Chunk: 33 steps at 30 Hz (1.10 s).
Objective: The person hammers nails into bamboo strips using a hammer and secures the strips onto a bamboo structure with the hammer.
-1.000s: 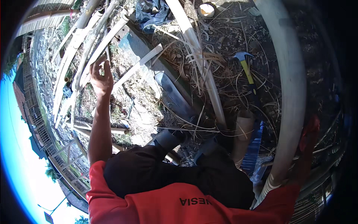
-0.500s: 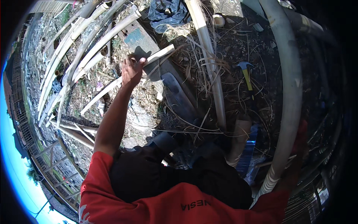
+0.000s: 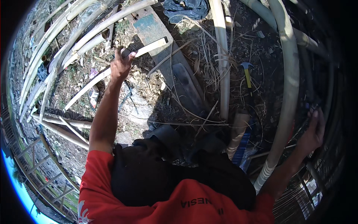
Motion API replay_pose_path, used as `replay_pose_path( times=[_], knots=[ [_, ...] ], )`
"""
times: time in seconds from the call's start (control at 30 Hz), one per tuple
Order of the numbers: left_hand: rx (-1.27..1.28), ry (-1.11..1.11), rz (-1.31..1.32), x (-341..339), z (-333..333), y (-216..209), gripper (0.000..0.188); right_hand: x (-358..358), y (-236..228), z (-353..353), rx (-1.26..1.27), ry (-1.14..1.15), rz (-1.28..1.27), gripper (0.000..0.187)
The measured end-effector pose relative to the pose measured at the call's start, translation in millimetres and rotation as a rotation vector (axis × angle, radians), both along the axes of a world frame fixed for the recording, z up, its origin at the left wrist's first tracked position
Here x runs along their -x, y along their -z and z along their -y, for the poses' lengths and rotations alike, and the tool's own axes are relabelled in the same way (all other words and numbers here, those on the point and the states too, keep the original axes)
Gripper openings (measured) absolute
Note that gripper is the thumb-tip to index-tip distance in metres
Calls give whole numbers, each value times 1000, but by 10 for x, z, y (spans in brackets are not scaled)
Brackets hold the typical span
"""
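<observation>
The floor is bare earth (image 3: 257, 50), sunlit and strewn with dry leaves and chips on the left, shaded on the right. A weathered wooden plank (image 3: 151, 35) with a blue-green painted patch lies slantwise across it. Above the plank's far end sits a crumpled black plastic bag (image 3: 186, 10). To the plank's right stretches a pale split bamboo length (image 3: 223, 86), curled bamboo shavings (image 3: 204, 50) tangled around it; beside these rests a yellow-handled claw hammer (image 3: 247, 76). Long bamboo poles (image 3: 44, 46) crowd the left.

Bamboo strip (image 3: 151, 47) pale cream; hammer handle (image 3: 248, 78) yellow, black; shirt (image 3: 100, 173) red; trousers (image 3: 141, 179) black.
</observation>
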State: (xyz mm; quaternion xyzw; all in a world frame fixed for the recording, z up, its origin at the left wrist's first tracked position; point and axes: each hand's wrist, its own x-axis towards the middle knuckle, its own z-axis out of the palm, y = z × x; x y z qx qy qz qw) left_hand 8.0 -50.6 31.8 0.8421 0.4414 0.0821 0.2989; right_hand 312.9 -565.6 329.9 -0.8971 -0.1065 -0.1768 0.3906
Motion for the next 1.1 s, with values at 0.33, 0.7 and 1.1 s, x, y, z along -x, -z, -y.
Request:
replay_pose_path(
  times=[0.33,0.7,1.1],
  knots=[
    [-169,-163,417,-4,728,-319,32,1034,2059,-2654,61,-770,-768,19],
    [-9,-197,406,130,839,-415,24,907,2477,-2853,292,-772,-584,19],
    [92,91,423,-272,1292,-594,23,990,2543,-2788,-211,-620,-1010,29]
  ],
)
